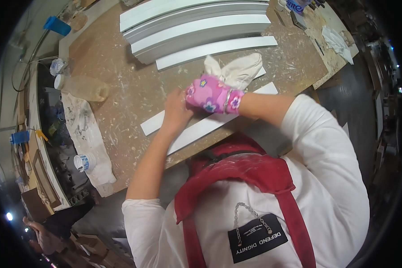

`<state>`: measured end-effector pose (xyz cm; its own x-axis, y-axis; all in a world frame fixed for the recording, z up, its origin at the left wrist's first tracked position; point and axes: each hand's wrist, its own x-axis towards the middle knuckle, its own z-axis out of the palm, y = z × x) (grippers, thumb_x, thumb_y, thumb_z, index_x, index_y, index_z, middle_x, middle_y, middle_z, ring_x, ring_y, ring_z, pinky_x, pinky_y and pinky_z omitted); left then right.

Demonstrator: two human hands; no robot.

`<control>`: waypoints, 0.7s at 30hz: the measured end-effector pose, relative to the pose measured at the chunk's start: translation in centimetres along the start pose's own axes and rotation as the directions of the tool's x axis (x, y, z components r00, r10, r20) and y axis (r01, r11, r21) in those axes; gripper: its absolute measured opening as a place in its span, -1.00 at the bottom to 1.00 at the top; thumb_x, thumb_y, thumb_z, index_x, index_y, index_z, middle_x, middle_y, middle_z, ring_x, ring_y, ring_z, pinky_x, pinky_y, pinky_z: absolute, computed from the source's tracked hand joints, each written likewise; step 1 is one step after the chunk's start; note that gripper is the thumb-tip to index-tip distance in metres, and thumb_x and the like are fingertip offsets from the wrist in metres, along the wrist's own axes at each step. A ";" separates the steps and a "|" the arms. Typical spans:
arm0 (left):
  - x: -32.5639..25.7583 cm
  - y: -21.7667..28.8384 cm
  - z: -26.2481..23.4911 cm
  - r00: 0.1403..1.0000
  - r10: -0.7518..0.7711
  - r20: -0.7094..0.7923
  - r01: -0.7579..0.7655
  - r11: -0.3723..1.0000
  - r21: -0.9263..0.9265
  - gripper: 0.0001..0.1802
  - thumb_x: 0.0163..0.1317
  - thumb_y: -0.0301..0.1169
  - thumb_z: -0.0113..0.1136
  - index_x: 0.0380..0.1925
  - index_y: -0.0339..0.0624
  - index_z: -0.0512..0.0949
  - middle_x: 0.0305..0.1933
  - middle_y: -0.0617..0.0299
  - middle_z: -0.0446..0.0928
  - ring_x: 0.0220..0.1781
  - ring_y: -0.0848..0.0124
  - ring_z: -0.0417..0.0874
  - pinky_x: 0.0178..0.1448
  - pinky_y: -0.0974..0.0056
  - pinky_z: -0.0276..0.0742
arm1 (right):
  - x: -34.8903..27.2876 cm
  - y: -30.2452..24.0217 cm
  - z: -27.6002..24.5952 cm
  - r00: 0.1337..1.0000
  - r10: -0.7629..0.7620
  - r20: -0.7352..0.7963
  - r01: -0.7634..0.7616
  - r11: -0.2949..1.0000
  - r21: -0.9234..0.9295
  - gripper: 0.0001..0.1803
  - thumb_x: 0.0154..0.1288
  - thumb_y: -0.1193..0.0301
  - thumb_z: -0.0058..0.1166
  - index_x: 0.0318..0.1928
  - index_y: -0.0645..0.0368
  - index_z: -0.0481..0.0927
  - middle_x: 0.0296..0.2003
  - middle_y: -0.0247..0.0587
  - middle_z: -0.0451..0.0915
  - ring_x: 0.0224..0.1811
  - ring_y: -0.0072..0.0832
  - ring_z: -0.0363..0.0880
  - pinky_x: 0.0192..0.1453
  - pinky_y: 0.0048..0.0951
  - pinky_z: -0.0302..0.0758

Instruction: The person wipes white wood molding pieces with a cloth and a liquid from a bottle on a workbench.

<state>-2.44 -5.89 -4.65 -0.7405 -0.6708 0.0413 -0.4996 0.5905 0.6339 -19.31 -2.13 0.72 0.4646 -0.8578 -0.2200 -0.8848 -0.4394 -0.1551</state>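
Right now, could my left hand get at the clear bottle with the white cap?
Probably yes: only brown tabletop shows between the left hand and the clear bottle, so the way looks free.

Workshop indicated. Workbench [125, 120] marked all over with pale splatters and scuffs, spread across middle of frame. Long white strips [196, 24] stacked in quantity at upper centre. Translucent plastic bottle [87, 88], stained cloth [90, 138] and small white tub [84, 162] kept along left side. Red apron [236, 172] worn at lower centre. Cardboard boxes [91, 244] crowded into lower left.
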 end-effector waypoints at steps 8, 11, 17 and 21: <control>0.2 0.2 -0.3 1.000 -0.008 0.022 0.007 1.000 0.008 -0.54 0.00 -0.33 0.38 -0.11 -0.28 0.49 -0.07 0.01 0.46 0.04 0.10 0.47 0.11 0.13 0.39 | -8.8 14.2 -1.1 0.835 0.544 -0.080 -0.541 0.789 -0.291 -0.89 0.17 0.44 0.05 -0.27 0.17 0.51 -0.31 -0.19 0.60 -0.27 -0.25 0.64 -0.24 -0.26 0.61; 0.7 -2.3 0.1 0.991 -0.124 0.050 0.134 0.929 -0.346 -0.58 0.13 -0.31 0.32 -0.05 -0.28 0.51 -0.02 0.04 0.48 0.07 0.28 0.49 0.12 0.22 0.43 | -8.9 15.3 -6.3 0.861 0.332 -0.384 -0.380 0.924 -0.053 -0.73 0.33 0.29 -0.01 -0.05 0.13 0.54 -0.32 -0.15 0.62 -0.31 -0.33 0.63 -0.18 -0.36 0.62; 5.5 3.2 -7.4 0.905 -0.425 -0.025 0.190 0.454 -0.871 -0.53 0.34 -0.28 0.10 0.21 -0.20 0.37 -0.05 0.26 0.50 -0.03 0.46 0.53 0.00 0.37 0.50 | -2.8 11.3 -6.8 0.784 0.381 -0.491 0.088 0.714 0.695 -0.61 0.32 0.35 0.08 0.13 0.18 0.45 -0.10 -0.30 0.58 -0.08 -0.53 0.54 0.03 -0.48 0.51; 5.2 3.9 -8.1 0.890 -0.456 0.006 0.164 0.308 -0.937 -0.69 0.36 -0.34 0.04 0.05 -0.20 0.43 -0.11 0.35 0.50 -0.15 0.57 0.50 -0.20 0.48 0.46 | 1.3 4.5 -5.1 0.852 0.426 -0.305 0.343 -0.014 0.939 -0.60 0.30 0.43 0.09 0.13 0.23 0.43 -0.04 -0.21 0.57 -0.01 -0.53 0.54 0.09 -0.47 0.50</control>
<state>-4.62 -10.72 4.34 -0.4336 -0.8635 -0.2575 0.1459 -0.3492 0.9256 -22.86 -6.53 4.70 0.0074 -0.9992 0.0404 0.2057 -0.0380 -0.9779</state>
